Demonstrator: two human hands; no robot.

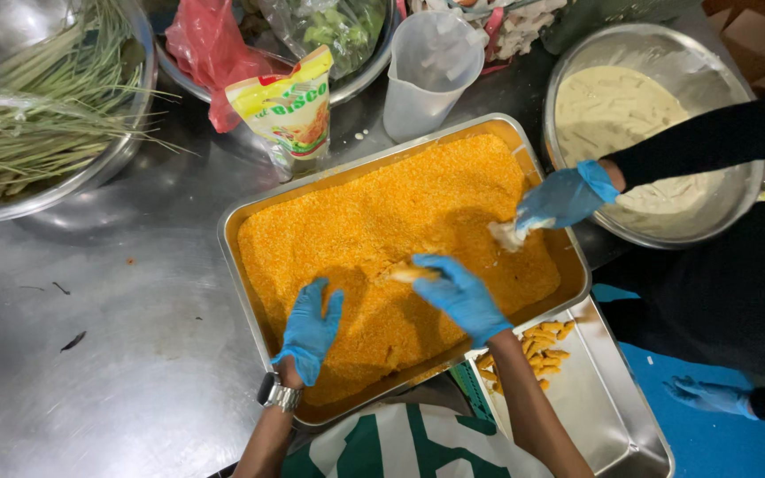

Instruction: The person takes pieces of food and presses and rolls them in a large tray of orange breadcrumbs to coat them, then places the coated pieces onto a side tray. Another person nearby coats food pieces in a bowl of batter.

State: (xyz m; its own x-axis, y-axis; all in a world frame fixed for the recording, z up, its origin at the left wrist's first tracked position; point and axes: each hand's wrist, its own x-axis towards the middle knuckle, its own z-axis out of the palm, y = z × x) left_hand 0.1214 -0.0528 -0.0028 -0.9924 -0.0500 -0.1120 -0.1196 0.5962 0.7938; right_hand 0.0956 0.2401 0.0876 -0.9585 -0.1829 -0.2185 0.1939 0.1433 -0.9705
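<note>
A large steel tray (234, 232) full of orange breadcrumbs lies in front of me. My left hand (310, 330), in a blue glove, rests flat and open on the crumbs at the near left. My right hand (459, 295), also gloved, pinches a pale crumb-dusted food piece (407, 273) near the tray's middle. A co-worker's blue-gloved hand (566, 196) reaches in from the right and holds a pale battered piece (508, 234) over the crumbs.
A steel bowl of cream batter (613, 111) stands at the right. A smaller tray (588, 400) with several coated pieces (544, 347) sits near right. A clear jug (428, 71), a yellow packet (290, 108) and a bowl of green stalks (42, 106) stand behind.
</note>
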